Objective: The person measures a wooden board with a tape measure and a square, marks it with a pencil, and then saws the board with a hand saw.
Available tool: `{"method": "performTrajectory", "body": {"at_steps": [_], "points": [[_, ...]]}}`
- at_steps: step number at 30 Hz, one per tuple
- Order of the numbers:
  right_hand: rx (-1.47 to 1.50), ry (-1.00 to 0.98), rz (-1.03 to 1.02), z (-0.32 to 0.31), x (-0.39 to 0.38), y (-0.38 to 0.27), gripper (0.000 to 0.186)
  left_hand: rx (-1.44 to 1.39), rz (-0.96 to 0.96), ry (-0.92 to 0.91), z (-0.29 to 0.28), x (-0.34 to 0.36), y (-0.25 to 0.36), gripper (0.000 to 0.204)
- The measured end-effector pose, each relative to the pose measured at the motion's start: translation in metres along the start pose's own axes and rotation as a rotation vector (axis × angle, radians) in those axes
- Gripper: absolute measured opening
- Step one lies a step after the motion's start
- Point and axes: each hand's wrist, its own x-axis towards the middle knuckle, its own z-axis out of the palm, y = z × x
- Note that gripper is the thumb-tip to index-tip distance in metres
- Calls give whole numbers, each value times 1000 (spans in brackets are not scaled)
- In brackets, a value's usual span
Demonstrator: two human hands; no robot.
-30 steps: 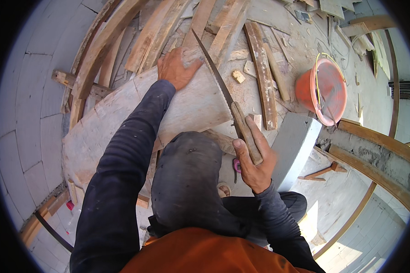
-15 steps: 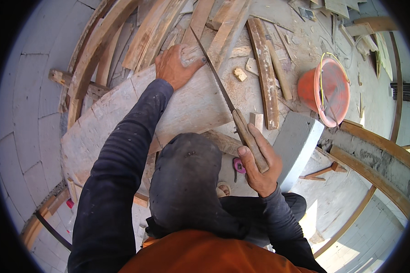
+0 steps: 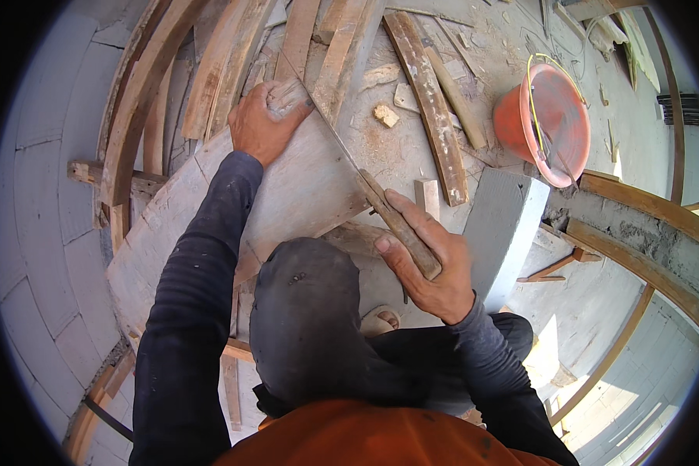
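Observation:
A wide, whitish wooden board [image 3: 311, 182] lies slanting in front of me, close to my knee. My left hand [image 3: 260, 124] is wrapped over its far edge, with the thumb stretched toward the saw. In my right hand [image 3: 435, 272] I grip the worn wooden handle of a handsaw [image 3: 400, 224]. The saw's thin blade [image 3: 336, 138] runs up and left along the board's right edge, passing close by my left thumb. Whether the teeth are in the wood I cannot tell.
Several wooden beams [image 3: 217, 62] lie beyond the board. A paint-spotted batten [image 3: 427, 101], a small wood block [image 3: 426, 196] and a wood chunk [image 3: 385, 116] are on the dusty floor. A grey block [image 3: 501, 225] and a red bucket [image 3: 520, 124] stand to my right.
The whole scene has shifted leftward in view. The saw has moved slightly along the board's edge, both hands keeping their holds. The pink tape measure near my right hand is now hidden.

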Motion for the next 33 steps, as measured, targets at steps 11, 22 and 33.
{"method": "performTrajectory", "body": {"at_steps": [11, 22, 33], "points": [[104, 14, 4, 7, 2, 2, 57, 19, 69, 94, 1, -1, 1, 71], [147, 24, -117, 7, 10, 17, 56, -22, 41, 97, 1, -1, 2, 74], [201, -62, 37, 4, 23, 18, 55, -30, 96, 131, 6, 1, -9, 69]]}}
